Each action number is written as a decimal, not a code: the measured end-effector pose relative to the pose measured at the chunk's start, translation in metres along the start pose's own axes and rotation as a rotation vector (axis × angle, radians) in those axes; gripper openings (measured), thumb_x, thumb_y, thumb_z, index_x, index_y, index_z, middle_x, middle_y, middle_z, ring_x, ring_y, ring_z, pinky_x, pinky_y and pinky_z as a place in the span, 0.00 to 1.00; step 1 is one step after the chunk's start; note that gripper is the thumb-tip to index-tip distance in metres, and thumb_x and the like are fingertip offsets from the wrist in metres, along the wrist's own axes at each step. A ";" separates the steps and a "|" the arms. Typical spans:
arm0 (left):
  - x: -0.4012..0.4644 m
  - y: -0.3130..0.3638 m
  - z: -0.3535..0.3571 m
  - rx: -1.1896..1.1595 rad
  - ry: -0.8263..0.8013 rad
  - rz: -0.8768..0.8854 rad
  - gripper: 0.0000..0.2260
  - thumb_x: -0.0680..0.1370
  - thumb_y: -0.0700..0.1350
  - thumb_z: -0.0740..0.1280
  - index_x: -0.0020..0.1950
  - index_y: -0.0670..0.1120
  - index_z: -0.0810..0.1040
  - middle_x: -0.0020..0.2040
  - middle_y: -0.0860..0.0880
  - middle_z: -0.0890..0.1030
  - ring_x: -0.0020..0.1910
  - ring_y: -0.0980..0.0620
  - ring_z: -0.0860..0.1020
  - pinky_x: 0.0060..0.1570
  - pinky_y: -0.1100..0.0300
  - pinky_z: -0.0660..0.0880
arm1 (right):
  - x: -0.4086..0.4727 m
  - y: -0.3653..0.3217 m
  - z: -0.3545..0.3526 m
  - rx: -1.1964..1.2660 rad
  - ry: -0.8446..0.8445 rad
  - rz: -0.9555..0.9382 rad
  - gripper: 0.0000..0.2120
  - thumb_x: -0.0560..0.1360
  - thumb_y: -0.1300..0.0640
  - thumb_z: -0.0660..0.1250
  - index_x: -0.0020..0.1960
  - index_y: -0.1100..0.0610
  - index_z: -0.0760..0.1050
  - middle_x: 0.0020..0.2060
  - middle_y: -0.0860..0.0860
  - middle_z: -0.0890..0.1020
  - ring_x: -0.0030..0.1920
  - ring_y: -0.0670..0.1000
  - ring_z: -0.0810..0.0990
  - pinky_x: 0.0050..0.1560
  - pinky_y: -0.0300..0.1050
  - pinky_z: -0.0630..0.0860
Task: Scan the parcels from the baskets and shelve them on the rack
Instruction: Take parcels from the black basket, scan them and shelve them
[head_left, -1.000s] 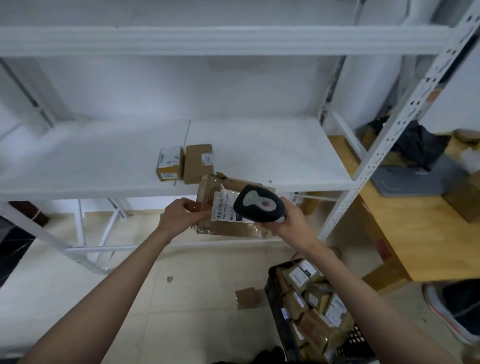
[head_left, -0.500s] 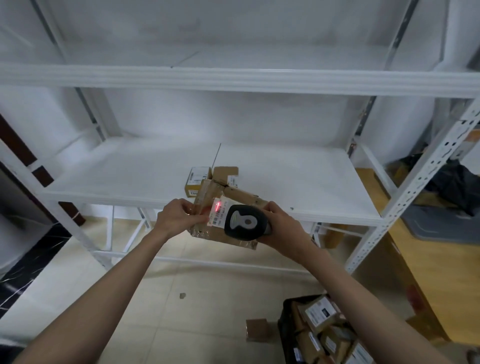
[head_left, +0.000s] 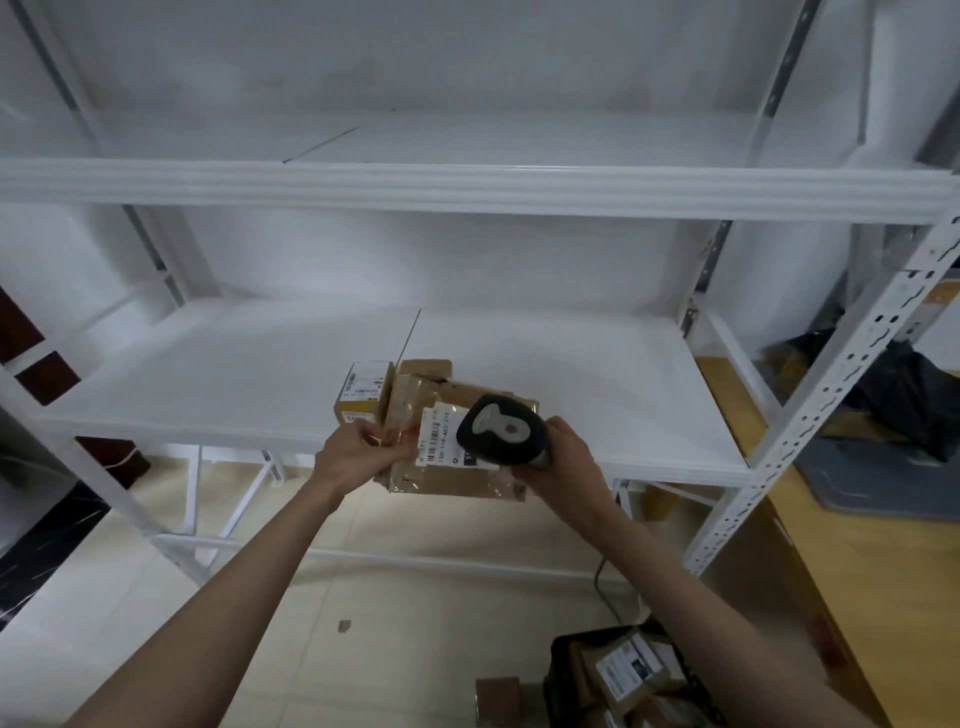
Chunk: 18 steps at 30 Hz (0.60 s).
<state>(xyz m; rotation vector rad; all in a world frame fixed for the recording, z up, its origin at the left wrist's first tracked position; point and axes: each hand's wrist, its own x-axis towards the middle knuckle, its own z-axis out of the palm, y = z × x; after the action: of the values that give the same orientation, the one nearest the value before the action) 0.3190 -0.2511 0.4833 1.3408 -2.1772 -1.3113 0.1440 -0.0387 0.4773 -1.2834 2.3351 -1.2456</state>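
Observation:
My left hand (head_left: 358, 457) pinches the left edge of a flat brown parcel (head_left: 452, 480) wrapped in clear tape, with a white barcode label (head_left: 439, 441) facing me. My right hand (head_left: 563, 462) grips a black and grey barcode scanner (head_left: 501, 428), whose head covers the label's right part. I hold the parcel in the air just in front of the white rack's middle shelf (head_left: 597, 395). Two small boxes stand on that shelf behind the parcel: a yellow-brown one (head_left: 363, 392) and a brown one (head_left: 423, 370), partly hidden.
The rack's upper shelf (head_left: 467, 182) holds nothing in view. A black basket (head_left: 563, 670) with several labelled parcels sits on the floor at bottom right, a small brown box (head_left: 496, 699) beside it. A perforated rack post (head_left: 831, 395) rises at right, with a wooden platform (head_left: 857, 571) beyond.
The view tilted further up, so the basket sank toward the bottom edge. The red scan light on the label at half a second ago is nearly gone. Both hands keep their hold.

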 end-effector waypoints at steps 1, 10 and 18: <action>0.004 0.002 0.009 -0.057 -0.007 -0.030 0.33 0.51 0.68 0.76 0.48 0.49 0.81 0.41 0.54 0.86 0.41 0.53 0.85 0.48 0.52 0.80 | 0.005 0.005 -0.003 0.054 0.032 0.049 0.15 0.72 0.57 0.76 0.46 0.43 0.72 0.47 0.43 0.76 0.48 0.54 0.80 0.47 0.57 0.80; 0.050 0.030 0.098 -0.562 -0.094 -0.321 0.22 0.72 0.58 0.75 0.59 0.45 0.81 0.52 0.46 0.85 0.45 0.47 0.85 0.43 0.58 0.77 | 0.048 0.065 -0.022 0.339 0.134 0.321 0.13 0.76 0.62 0.73 0.59 0.65 0.77 0.43 0.56 0.84 0.32 0.48 0.81 0.30 0.35 0.76; 0.091 0.048 0.165 -0.835 -0.154 -0.571 0.18 0.76 0.49 0.73 0.63 0.44 0.78 0.55 0.43 0.83 0.46 0.49 0.80 0.39 0.59 0.78 | 0.081 0.094 -0.013 0.487 0.122 0.443 0.09 0.77 0.62 0.72 0.56 0.60 0.77 0.39 0.54 0.82 0.32 0.50 0.80 0.35 0.43 0.79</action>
<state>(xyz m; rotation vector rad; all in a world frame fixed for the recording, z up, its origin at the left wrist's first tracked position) 0.1405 -0.2263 0.4107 1.5223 -1.0442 -2.2315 0.0317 -0.0687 0.4313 -0.5172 2.0382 -1.6161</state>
